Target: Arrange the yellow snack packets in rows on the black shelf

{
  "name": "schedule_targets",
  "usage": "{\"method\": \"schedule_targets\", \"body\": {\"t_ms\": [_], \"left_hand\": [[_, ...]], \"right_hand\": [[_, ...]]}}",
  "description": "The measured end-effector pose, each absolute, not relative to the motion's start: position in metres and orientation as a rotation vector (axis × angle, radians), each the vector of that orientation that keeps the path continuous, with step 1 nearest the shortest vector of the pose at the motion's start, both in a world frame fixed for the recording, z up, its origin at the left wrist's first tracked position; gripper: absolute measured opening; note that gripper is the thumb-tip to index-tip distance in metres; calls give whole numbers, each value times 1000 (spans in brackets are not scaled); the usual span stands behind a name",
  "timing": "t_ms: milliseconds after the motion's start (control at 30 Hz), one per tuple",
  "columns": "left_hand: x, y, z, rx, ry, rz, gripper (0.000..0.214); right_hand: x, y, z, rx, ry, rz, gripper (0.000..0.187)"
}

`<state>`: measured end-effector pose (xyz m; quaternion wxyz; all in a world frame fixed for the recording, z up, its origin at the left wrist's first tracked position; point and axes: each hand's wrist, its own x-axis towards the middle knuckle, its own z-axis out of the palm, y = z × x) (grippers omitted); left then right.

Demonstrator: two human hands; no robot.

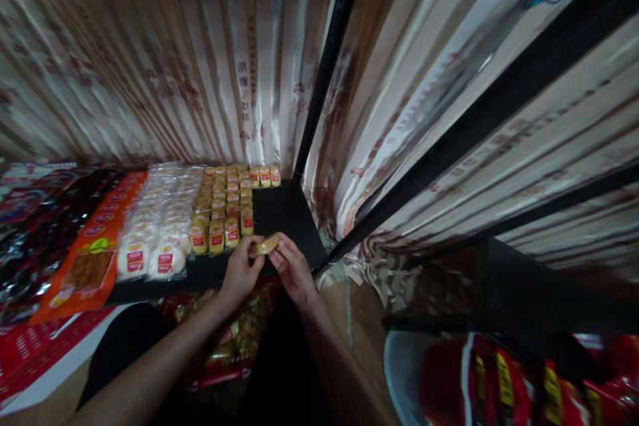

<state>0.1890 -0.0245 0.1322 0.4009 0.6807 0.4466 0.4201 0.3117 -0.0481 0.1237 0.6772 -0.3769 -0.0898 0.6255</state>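
Observation:
Between both hands, just in front of the black shelf [282, 203], is a small yellow wrapped snack packet [268, 243]. My left hand [243, 274] pinches its left end, while the fingers of my right hand [294, 269] close on its right end. Rows of similar yellow packets with red labels [231, 231] stand on the shelf to the left of the hands. Beside those rows lie round white wrapped snacks [166, 259] in clear film. Beneath my forearms, a large clear bag [239, 339] holds more yellow wrapped pieces.
Orange snack bags [92, 263] and dark shiny packs [54, 226] fill the shelf's left side. Black metal posts [332, 60] and a slanting black bar [449, 146] stand before pleated printed sheeting [200, 53]. At lower right, a pale tub [402, 373] sits by red packages [504, 386].

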Motion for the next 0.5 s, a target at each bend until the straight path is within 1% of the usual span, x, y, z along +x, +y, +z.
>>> {"method": "schedule_targets", "body": {"t_ms": [167, 367, 500], "left_hand": [[192, -21, 125, 2024, 1058, 1089, 22], [201, -10, 121, 1997, 1162, 1122, 19], [206, -6, 119, 1990, 1194, 1114, 21]], "right_hand": [[318, -37, 128, -719, -206, 1492, 36], [322, -27, 128, -691, -223, 1507, 40], [323, -23, 122, -709, -190, 1480, 37]]}}
